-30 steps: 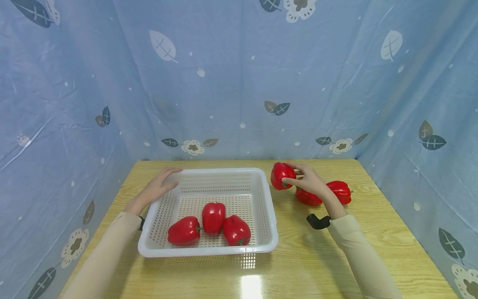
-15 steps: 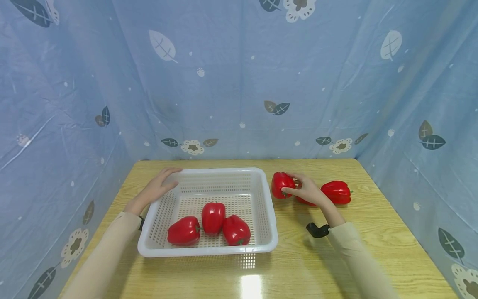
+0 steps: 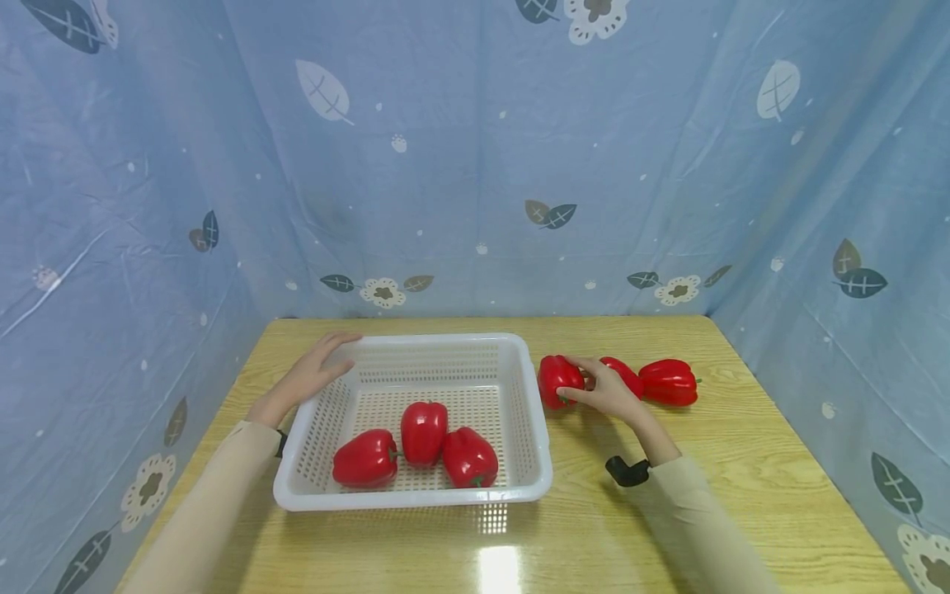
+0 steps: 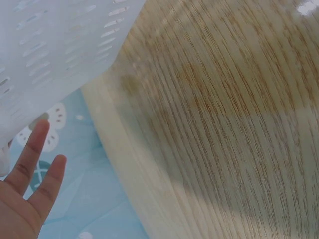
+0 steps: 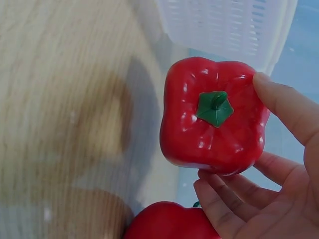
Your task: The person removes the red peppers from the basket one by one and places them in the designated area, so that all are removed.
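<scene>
My right hand (image 3: pixel 610 391) holds a red bell pepper (image 3: pixel 555 381) just right of the white basket. In the right wrist view, thumb and fingers pinch this pepper (image 5: pixel 214 144) by its sides, its green stem facing the camera. Two more red bell peppers, a partly hidden one (image 3: pixel 623 373) and one (image 3: pixel 670 383) beyond it, lie on the table past that hand. At the basket's left rim is my left hand (image 3: pixel 308 375); the left wrist view shows the fingers (image 4: pixel 33 152) extended beside the basket wall. Inside the white plastic basket (image 3: pixel 412 499) are three red bell peppers (image 3: pixel 423 433).
The wooden table (image 3: pixel 594 528) carries everything. A blue patterned curtain (image 3: pixel 475 165) hangs behind it and along both sides. A black strap piece (image 3: pixel 627 471) juts out from the right wrist.
My right hand has come down and nearer with the held pepper, uncovering more of the peppers behind it. The left hand and the basket stay where they were.
</scene>
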A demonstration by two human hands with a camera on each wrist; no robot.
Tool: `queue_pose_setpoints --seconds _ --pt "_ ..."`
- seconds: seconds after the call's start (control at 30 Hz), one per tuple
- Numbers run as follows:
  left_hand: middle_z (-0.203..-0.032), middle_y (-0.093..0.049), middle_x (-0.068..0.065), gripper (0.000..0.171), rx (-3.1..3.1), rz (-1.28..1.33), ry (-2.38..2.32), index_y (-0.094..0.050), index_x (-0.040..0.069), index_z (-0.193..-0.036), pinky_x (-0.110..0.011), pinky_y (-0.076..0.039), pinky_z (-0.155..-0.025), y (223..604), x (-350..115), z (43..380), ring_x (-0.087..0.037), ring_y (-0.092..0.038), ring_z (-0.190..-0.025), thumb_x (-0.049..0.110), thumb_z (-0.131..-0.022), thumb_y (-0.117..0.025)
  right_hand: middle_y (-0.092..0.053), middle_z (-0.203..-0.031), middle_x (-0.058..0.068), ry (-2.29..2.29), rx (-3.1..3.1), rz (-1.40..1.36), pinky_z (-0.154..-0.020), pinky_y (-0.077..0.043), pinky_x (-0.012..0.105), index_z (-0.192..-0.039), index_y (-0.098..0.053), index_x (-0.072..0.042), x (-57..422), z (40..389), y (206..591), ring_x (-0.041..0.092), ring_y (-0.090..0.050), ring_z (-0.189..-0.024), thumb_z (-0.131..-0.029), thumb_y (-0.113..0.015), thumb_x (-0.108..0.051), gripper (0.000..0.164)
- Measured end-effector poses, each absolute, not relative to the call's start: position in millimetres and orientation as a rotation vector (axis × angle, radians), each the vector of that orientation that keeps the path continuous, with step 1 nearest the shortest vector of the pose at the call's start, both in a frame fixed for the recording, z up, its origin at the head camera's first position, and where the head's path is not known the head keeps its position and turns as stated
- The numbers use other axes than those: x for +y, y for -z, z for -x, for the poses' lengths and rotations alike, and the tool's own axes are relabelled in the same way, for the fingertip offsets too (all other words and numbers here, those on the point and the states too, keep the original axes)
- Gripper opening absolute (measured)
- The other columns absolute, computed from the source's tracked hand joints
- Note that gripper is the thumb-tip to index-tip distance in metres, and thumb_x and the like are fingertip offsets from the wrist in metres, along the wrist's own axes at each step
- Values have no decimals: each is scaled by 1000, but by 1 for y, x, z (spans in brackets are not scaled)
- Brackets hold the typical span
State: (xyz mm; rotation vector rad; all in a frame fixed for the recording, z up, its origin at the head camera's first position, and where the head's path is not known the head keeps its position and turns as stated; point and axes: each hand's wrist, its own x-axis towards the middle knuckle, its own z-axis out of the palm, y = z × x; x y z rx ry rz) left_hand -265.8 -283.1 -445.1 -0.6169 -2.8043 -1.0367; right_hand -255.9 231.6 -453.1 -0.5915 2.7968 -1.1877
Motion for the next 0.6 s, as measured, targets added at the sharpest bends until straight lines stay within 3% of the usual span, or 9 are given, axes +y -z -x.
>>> queue_pose_setpoints --seconds 0.17,0.4,0.6 --pt "-143 -35 -17 50 -2807 614 1035 -41 13 -139 -65 -30 -99 445 -283 266 -39 -33 -130 30 -94 -53 -54 -124 20 1174 2831 603 -72 -50 33 -134 -47 -1 230 253 457 27 -53 -94 -79 -74 -31 68" --pt "-143 -36 -14 50 -2805 606 1052 -41 15 -139 -64 -32 -98 445 -284 265 -37 -35 -129 31 -93 -54 -51 -127 23 1126 2885 644 -82 -51 47 -134 -46 0 228 250 461 35 -53 -107 -79 -74 -29 68" --pt "-142 -36 -16 48 -2790 631 1043 -41 15 -138 -65 -30 -99 445 -284 266 -39 -34 -129 27 -93 -54 -50 -126 25 1122 2911 641 -83 -51 50 -132 -48 1 225 247 462 39 -54 -106 -79 -74 -26 65"
